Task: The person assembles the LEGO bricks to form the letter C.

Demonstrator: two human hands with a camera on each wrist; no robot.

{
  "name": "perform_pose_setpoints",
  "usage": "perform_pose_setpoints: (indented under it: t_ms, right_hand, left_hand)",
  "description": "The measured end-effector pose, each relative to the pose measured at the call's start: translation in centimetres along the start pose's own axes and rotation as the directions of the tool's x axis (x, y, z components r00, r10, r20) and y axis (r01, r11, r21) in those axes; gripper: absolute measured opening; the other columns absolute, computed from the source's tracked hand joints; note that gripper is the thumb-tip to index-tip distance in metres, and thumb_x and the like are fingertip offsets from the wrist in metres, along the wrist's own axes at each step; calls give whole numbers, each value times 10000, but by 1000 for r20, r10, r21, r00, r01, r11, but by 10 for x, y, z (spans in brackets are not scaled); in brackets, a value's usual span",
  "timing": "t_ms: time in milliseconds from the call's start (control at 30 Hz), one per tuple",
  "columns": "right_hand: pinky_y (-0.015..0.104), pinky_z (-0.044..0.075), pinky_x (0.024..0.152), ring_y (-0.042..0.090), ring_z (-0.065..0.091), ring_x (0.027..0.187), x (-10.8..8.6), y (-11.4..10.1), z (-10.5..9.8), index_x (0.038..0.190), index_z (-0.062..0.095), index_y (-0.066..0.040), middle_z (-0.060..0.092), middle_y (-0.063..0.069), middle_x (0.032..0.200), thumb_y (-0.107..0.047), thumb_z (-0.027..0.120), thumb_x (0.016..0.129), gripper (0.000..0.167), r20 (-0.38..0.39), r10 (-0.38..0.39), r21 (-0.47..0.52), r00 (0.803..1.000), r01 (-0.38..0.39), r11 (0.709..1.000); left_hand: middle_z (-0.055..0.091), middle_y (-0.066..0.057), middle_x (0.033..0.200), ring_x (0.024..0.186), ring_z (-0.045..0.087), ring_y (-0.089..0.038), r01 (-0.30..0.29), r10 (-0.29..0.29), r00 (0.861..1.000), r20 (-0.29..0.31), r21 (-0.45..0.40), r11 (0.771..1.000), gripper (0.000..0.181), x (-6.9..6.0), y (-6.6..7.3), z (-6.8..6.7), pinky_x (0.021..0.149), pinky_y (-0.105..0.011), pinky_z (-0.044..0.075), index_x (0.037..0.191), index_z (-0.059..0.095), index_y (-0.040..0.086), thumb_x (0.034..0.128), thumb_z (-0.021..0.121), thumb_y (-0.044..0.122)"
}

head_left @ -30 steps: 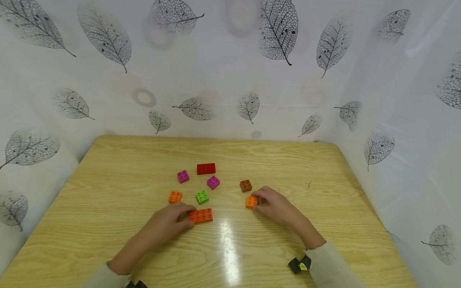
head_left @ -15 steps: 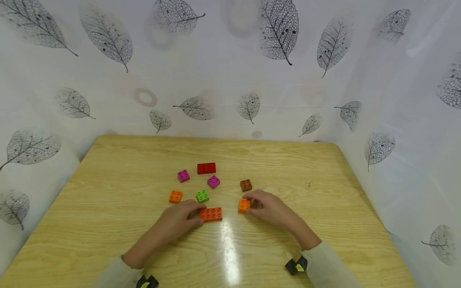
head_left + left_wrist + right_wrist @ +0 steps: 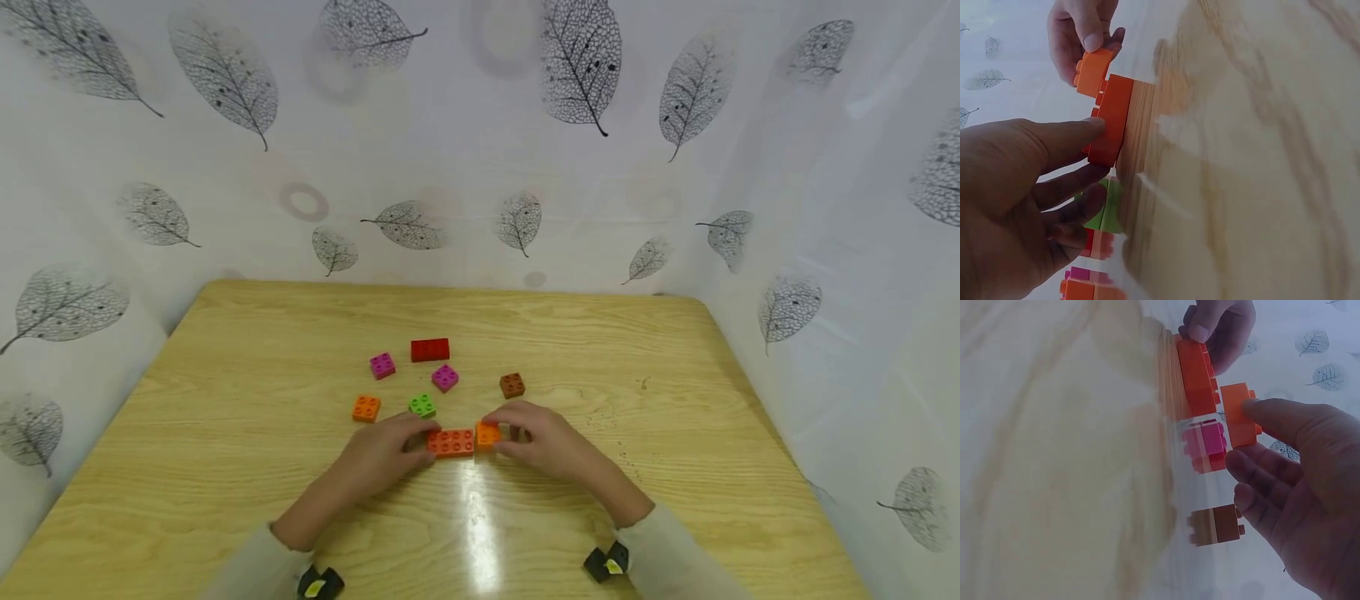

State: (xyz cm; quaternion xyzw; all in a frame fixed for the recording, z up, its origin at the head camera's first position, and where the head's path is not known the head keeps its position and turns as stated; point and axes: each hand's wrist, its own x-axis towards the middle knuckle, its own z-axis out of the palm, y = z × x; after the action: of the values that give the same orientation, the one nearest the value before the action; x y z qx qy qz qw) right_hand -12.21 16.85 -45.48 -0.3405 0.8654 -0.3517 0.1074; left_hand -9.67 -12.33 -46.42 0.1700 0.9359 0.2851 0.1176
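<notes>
My left hand [image 3: 382, 457] pinches the left end of a long red-orange toy brick [image 3: 452, 443], studs up on the table. From the right, my right hand [image 3: 546, 442] holds a small orange brick [image 3: 487, 435] between thumb and fingers. In the right wrist view that orange brick [image 3: 1240, 414] is raised a little off the tabletop, close to the end of the long brick [image 3: 1197, 378]. The left wrist view also has the small brick [image 3: 1092, 74] beside the long one [image 3: 1112, 122]. Whether the two touch is hard to tell.
Behind the hands lie a green brick [image 3: 422, 406], a second orange brick [image 3: 366, 408], two magenta bricks [image 3: 382, 365], a dark red long brick [image 3: 430, 350] and a brown brick [image 3: 512, 385]. A leaf-patterned curtain [image 3: 465, 150] borders the wooden table [image 3: 600, 333].
Both hands have come toward each other. The left slid the long brick rightward; the right brought the small orange brick leftward and nearer, closing the gap between the bricks.
</notes>
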Motion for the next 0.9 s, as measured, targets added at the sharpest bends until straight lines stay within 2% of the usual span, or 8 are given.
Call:
perform_pose_setpoints:
  t_ms: [133,467,900]
  right_hand:
    - [222,524,703,34,559,843,1,-5,2,1304,663,-217,635,-55,1221,-194,720,947,363,-9,-18,-6,1000,18,1000]
    - [220,517,700,27,550,836,3,-8,4,1309,659,-242,624,-79,1241,-245,711,957,356,-8,8,-36,1000,-8,999]
    - [200,507,690,22,567,843,5,-6,6,1328,662,-229,614,-38,1266,-244,712,958,373,-9,-38,-109,999,37,993]
  left_hand:
    - [667,36,1308,1247,607,-210,-19,19,1000,-8,12,1000,386,1,2,2,1035,-475,480,1313,665,245,945,710,353]
    - [664,32,1320,1266,598,-223,-25,25,999,-21,5,1000,381,2,6,3,1047,-485,473,1307,666,245,944,712,352]
    - [665,25,1318,1279,592,-234,-20,20,999,-27,18,1000,384,3,8,4,1055,-494,465,1303,670,244,939,718,354]
